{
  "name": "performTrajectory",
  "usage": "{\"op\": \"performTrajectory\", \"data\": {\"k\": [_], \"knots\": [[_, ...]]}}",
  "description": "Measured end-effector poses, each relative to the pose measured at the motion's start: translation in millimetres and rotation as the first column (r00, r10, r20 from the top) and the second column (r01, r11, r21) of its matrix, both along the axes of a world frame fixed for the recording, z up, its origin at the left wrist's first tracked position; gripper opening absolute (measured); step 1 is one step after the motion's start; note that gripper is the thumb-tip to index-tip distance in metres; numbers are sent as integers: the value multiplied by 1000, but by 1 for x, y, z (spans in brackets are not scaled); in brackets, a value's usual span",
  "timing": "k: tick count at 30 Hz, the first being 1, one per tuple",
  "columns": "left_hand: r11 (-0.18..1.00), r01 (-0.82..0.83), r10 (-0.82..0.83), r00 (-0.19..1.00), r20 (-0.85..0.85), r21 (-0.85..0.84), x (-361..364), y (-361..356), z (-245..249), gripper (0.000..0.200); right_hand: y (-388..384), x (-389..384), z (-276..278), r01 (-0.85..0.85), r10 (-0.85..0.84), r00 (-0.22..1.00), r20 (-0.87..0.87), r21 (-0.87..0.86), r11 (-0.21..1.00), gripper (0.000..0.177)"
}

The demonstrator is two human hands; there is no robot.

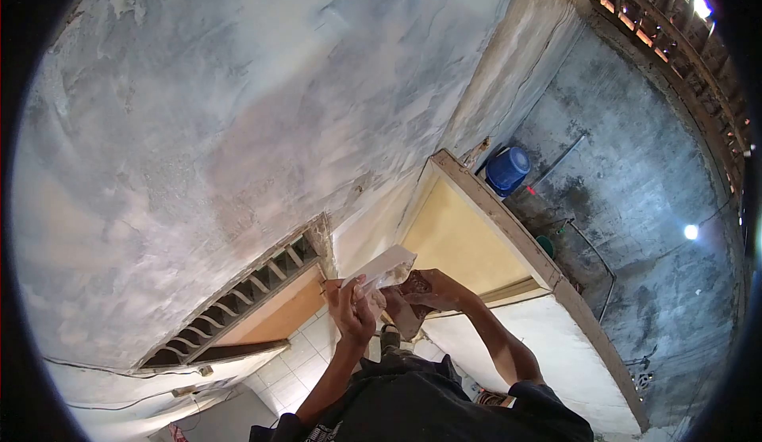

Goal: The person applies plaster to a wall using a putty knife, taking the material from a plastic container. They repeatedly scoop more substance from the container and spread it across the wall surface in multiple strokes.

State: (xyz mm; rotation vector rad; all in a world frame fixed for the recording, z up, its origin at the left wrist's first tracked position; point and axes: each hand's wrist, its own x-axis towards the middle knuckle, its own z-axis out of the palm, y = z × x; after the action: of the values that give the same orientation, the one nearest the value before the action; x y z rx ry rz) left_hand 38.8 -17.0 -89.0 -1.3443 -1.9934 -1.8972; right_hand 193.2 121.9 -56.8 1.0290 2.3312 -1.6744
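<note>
The board (383,267) with white putty is in my left hand (351,309), fingers clamped on its edge. My right hand (432,290), just beside, is closed on a scraper (409,323). Above my fingers the wall (238,109) is partly white; I judge many grey patches are left.

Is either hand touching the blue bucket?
No: the left hand and right hand meet at a white flat tool, far from the blue bucket.
</note>
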Motion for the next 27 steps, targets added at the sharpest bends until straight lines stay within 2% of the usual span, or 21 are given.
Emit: {"op": "performTrajectory", "data": {"k": [4,6,10,12,13,15,16,18,20,23,24,26,27], "knots": [[999,-23,25,998,65,-24,3,1,-3,25,1,1,-7,-31,34,999,-34,87,996,49],[999,-27,30,996,87,-33,4,2,-3,30,1,3,-9,-6,6,1000,-16,2,1000,49],[999,-38,38,996,85,-3,7,4,-5,32,2,8,-13,-9,7,999,36,48,999,49],[999,-36,35,995,89,8,9,5,-7,32,0,11,-11,-2,-1,997,-72,-45,999,47],[1000,-27,26,996,89,16,10,6,-7,32,-2,11,-8,-1,-2,998,-70,-40,999,47],[999,-22,19,996,91,29,11,6,-9,31,-10,5,8,-47,52,996,75,-67,997,43],[1000,-8,7,997,73,12,10,6,-12,31,-6,10,-10,-61,61,998,-4,-46,997,43],[1000,3,-3,998,56,-5,11,5,-13,30,-6,11,-4,-56,55,998,-14,-35,998,44],[999,32,-36,990,133,30,11,5,-11,22,-5,10,2,-49,48,998,-32,-26,998,46],[1000,21,-16,979,204,-20,7,6,-8,22,-3,12,16,-64,66,995,-79,27,998,46],[1000,17,-13,979,205,-21,6,7,-11,22,-6,11,30,-19,23,996,-80,49,999,45],[999,32,-45,839,543,33,4,11,-17,26,-11,12,51,54,-44,995,-85,123,991,38],[999,34,-48,839,542,36,3,11,-16,26,-11,12,55,56,-46,995,-86,125,991,38]]}}
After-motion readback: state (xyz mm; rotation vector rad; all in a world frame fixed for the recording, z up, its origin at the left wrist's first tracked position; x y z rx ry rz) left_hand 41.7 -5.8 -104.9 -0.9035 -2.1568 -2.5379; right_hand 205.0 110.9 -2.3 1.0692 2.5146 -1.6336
